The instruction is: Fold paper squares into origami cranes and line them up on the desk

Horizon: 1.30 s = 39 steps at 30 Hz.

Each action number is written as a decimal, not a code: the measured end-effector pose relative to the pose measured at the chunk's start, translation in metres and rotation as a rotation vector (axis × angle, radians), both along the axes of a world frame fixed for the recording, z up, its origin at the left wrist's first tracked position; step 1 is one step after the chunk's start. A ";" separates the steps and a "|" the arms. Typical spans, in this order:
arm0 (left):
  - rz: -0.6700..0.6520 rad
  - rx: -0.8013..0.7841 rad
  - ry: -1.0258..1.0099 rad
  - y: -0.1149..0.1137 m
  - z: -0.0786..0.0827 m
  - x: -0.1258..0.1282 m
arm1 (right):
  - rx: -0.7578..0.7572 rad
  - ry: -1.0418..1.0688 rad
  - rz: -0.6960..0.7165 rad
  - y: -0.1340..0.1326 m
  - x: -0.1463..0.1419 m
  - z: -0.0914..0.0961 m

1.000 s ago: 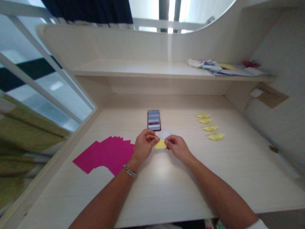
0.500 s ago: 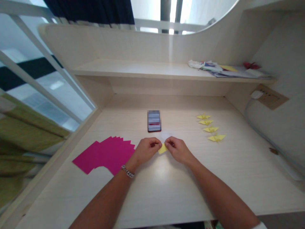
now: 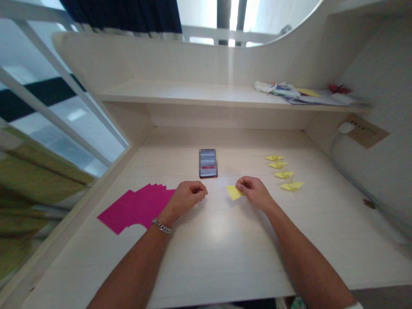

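A small folded piece of yellow paper [image 3: 234, 192] is pinched between the thumb and fingers of my right hand [image 3: 255, 193], just above the desk. My left hand [image 3: 189, 196] is apart from it on the left, fingers curled with thumb and fingertips close together and nothing visible in them. A chain bracelet [image 3: 162, 225] circles my left wrist. Beside and partly behind that hand, magenta paper sheets [image 3: 138, 208] lie fanned out on the desk. Several yellow folded paper cranes [image 3: 284, 175] stand in a row to the right of my right hand.
A phone [image 3: 208, 163] lies on the desk [image 3: 212, 262] beyond my hands. Above the back runs a shelf [image 3: 180, 92] with papers [image 3: 322, 98] and a red folded piece [image 3: 340, 89]. A cable [image 3: 344, 167] hangs from the wall socket [image 3: 367, 131] on the right.
Both hands held the yellow paper before. My left hand has let go and moved left, while my right hand has carried the paper to the right.
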<state>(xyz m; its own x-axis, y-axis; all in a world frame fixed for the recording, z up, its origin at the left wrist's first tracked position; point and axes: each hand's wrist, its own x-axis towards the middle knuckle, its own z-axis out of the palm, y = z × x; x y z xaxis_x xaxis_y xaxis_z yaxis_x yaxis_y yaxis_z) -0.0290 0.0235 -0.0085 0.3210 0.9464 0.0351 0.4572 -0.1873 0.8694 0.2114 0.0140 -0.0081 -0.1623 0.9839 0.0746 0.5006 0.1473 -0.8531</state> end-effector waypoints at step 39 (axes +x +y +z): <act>-0.074 -0.078 -0.041 -0.003 0.005 0.015 | -0.164 0.192 0.178 -0.008 -0.018 -0.002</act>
